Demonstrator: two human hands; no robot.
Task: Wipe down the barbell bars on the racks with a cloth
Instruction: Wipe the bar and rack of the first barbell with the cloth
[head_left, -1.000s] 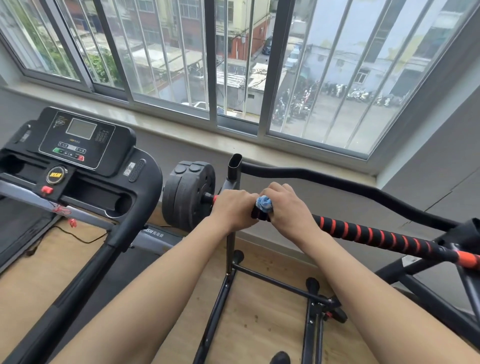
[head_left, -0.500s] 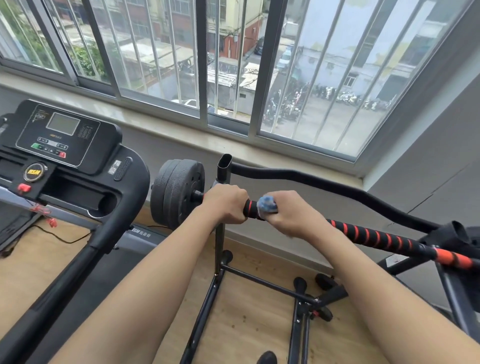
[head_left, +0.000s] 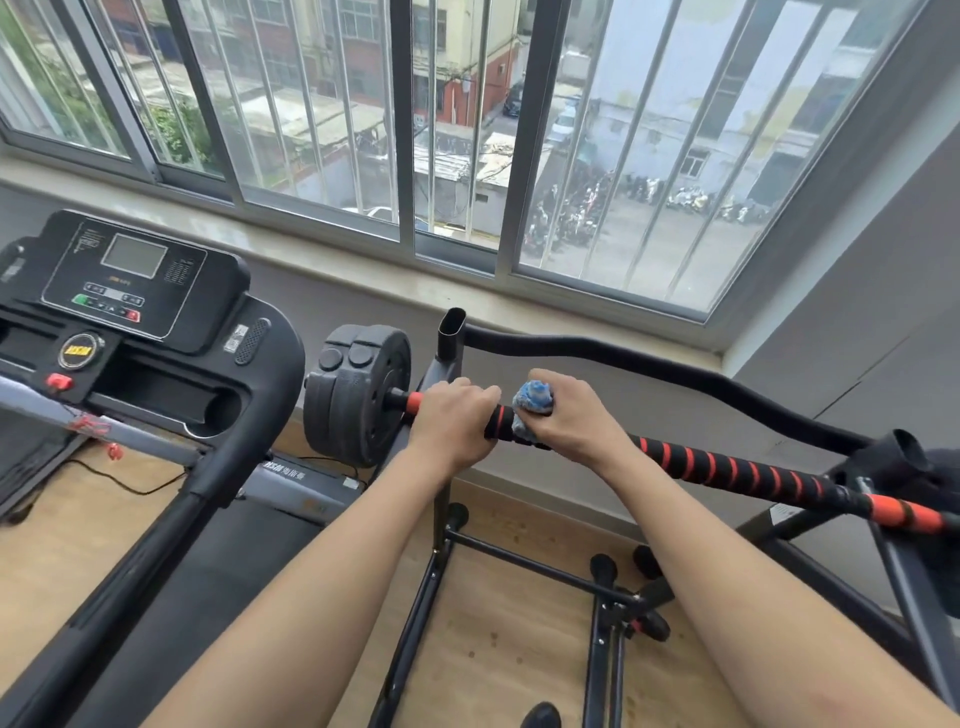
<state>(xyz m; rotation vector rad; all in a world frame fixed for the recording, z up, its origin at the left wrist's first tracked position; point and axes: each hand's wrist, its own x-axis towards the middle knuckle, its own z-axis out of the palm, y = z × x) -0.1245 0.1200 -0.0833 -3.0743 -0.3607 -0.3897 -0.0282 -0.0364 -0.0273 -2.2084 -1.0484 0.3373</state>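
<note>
- A person wipes a barbell bar that lies across a black rack beneath a barred window, both bare forearms reaching in from 6 o'clock
- The bar crosses the middle of the view, running from the weight plates at 9 o'clock of the hands down toward 4 o'clock, where its orange end meets the frame edge
- The left hand sits just inside the plates, its fingers curled over the top of the bar and holding it
- The right hand is just beside it at 3 o'clock, its fingers wrapped round a bunched blue cloth pressed to the bar
- The bar looks stiff and, with plates loaded, heavy; it should stay put on the rack under a wipe, though it may roll, which the left-hand hold would check
- Its black-and-orange spiral wrap looks like foam, soft and grippy rather than slick, so the cloth will probably drag and call for a firm squeeze
- The cloth is small, soft and light, best kept balled in the palm so that it hugs the round of the bar
- The long striped stretch toward 4 o'clock lies clear of both hands
- A treadmill stands at 9 o'clock on the wood floor
</note>
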